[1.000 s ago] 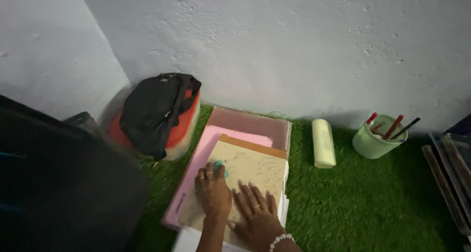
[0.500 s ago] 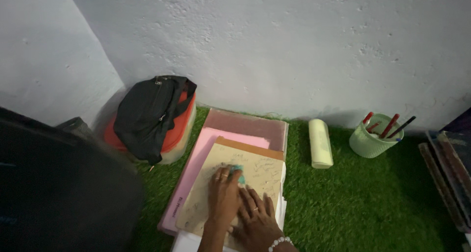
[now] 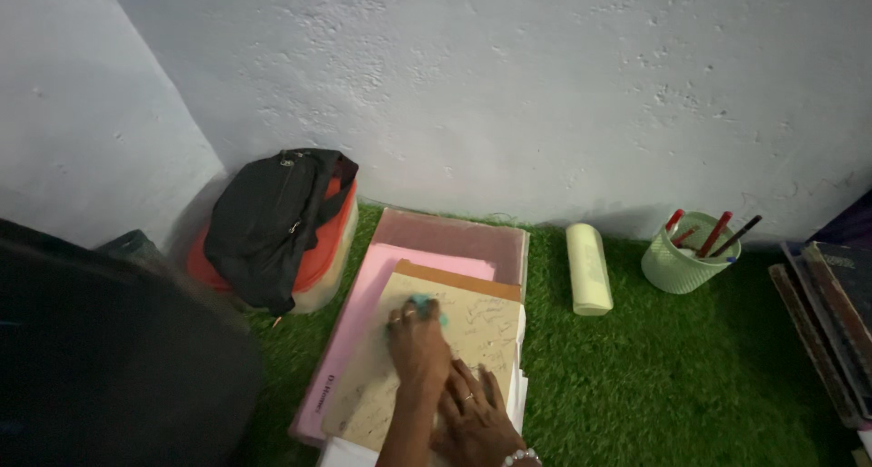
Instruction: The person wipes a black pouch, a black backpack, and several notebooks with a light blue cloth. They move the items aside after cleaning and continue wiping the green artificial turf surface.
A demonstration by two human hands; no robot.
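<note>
Pressing a teal eraser at twelve o'clock of its fingertips, the left hand pinches it against the tan scribbled sheet, whose long axis runs twelve-to-six; the right hand lies flat, holding nothing.

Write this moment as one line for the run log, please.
left hand: rubbing teal cloth on tan folder | right hand: flat on folder | nearby: pink folder, green pen basket
</note>
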